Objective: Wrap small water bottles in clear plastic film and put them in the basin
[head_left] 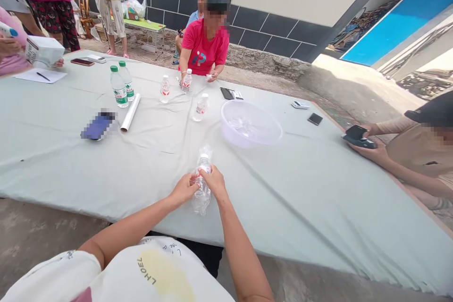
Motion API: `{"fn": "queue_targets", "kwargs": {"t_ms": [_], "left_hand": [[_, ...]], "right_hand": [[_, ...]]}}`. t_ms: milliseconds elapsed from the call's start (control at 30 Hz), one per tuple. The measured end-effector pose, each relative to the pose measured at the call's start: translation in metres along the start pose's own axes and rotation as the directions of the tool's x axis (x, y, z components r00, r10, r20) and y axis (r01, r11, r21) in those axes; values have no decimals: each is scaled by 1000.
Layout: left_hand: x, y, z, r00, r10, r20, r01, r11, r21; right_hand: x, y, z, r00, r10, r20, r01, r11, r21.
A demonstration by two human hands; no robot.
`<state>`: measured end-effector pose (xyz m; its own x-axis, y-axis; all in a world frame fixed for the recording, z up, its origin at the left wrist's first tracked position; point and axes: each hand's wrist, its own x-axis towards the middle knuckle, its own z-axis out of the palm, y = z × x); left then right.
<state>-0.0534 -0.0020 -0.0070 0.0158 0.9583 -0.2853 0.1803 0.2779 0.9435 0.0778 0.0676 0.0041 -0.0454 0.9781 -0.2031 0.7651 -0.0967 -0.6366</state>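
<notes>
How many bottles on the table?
6. Left green-capped bottle and right green-capped bottle, beside the white roll; white-capped bottle by the person opposite, another bottle left of it, third bottle nearer; held bottle between left hand and right hand. Others may be hidden.

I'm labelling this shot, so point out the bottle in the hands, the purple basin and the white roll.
Held bottle (205,167), head view: its label.
Purple basin (245,139), head view: near outer wall.
White roll (130,113), head view: mid-length.

The bare left forearm (141,217) slants forward and rightward; the bare right forearm (236,231) reaches forward, leaning slightly left. The bare left hand (186,188) and bare right hand (214,180) sit close together, fingers bent inward, right thumb angled leftward.
</notes>
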Motion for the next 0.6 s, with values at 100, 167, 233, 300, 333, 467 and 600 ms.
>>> {"fn": "queue_targets", "kwargs": {"t_ms": [100, 167, 233, 300, 333, 467, 600], "left_hand": [[-4, -2, 0, 1000, -4, 2, 5, 992, -128], [-7, -1, -3, 1000, 26, 7, -24, 965, -261], [-10, 1, -6, 999, 54, -1, -50, 931, -363], [-11, 4, -11, 999, 37, -8, -37, 887, -460], [-12, 5, -14, 1000, 13, 16, -3, 854, -520], [-13, 8, -30, 981, -37, 192, 160, 717, -679], [-15, 6, -56, 994, -15, 111, 82, 777, -624]], "right_hand": [[0, 2, 2, 1000, 27, 14, -30, 955, 294], [-2, -2, 6, 999, 36, 35, -49, 832, 552], [-4, -9, 11, 997, 46, 58, -74, 665, 743], [-6, -18, 17, 997, 41, 64, -76, 532, 843], [-7, -23, 19, 998, 25, 62, -67, 488, 870], [-6, -36, 15, 984, -151, 98, -14, 481, 877], [9, -42, -16, 984, -107, -140, 174, 736, 655]]}}
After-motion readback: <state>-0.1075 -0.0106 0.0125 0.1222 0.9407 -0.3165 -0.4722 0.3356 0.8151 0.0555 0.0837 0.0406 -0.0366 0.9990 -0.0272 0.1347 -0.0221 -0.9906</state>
